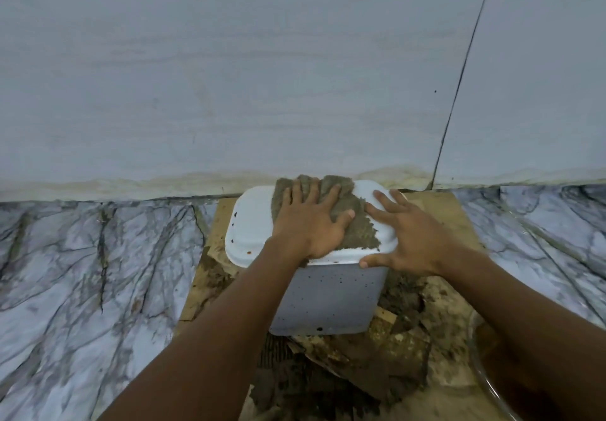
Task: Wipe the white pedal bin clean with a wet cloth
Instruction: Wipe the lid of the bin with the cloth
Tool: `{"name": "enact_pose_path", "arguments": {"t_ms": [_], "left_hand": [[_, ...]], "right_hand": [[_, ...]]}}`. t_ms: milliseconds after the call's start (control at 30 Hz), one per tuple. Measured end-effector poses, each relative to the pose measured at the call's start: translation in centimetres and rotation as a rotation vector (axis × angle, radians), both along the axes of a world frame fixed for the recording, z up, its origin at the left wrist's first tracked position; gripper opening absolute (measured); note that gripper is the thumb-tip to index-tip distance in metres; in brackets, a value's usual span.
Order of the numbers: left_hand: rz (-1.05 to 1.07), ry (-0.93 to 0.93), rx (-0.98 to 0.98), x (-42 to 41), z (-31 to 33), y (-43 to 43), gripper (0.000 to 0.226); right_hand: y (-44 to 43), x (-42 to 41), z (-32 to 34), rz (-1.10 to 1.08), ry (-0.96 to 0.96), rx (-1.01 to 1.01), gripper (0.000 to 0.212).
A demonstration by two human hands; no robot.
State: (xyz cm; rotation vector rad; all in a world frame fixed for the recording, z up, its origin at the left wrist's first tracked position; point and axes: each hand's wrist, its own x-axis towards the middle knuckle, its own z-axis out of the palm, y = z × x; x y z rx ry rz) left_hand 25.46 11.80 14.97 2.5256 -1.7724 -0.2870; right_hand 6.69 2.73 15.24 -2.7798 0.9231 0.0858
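Observation:
The white pedal bin [328, 299] stands on dirty cardboard against the wall, its lid [252, 220] closed and its front speckled with dark spots. A brown-grey cloth [357, 224] lies spread over the lid's middle and right part. My left hand [311, 220] presses flat on the cloth, fingers spread toward the wall. My right hand [410, 233] rests on the lid's right end, fingers spread on top and thumb hooked under the front rim, beside the cloth.
A pale grey wall [262, 76] rises right behind the bin, stained along its base. Marble-patterned floor [91, 273] lies on both sides. Torn, soiled cardboard [360, 371] covers the floor under and before the bin. A clear curved rim [482, 371] shows at lower right.

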Motion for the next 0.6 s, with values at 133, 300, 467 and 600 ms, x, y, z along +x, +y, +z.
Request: {"name": "enact_pose_path", "arguments": {"t_ms": [133, 300, 467, 600], "left_hand": [[-0.118, -0.001, -0.121, 0.3, -1.0, 3.9, 0.066], [-0.027, -0.008, -0.127, 3.9, -1.1, 6.4, 0.065], [0.073, -0.016, -0.036, 1.9, -0.4, 1.4, 0.069], [-0.049, -0.039, -0.069, -0.7, -0.6, 0.7, 0.070]], "right_hand": [[0.2, -0.1, 0.1, 0.025, 0.010, -0.015, 0.109], [0.9, -0.2, 0.2, 0.004, 0.022, 0.006, 0.107], [0.6, -0.2, 0.3, -0.018, -0.007, 0.039, 0.110], [-0.2, -0.4, -0.1, -0.009, -0.048, 0.053, 0.115]]}}
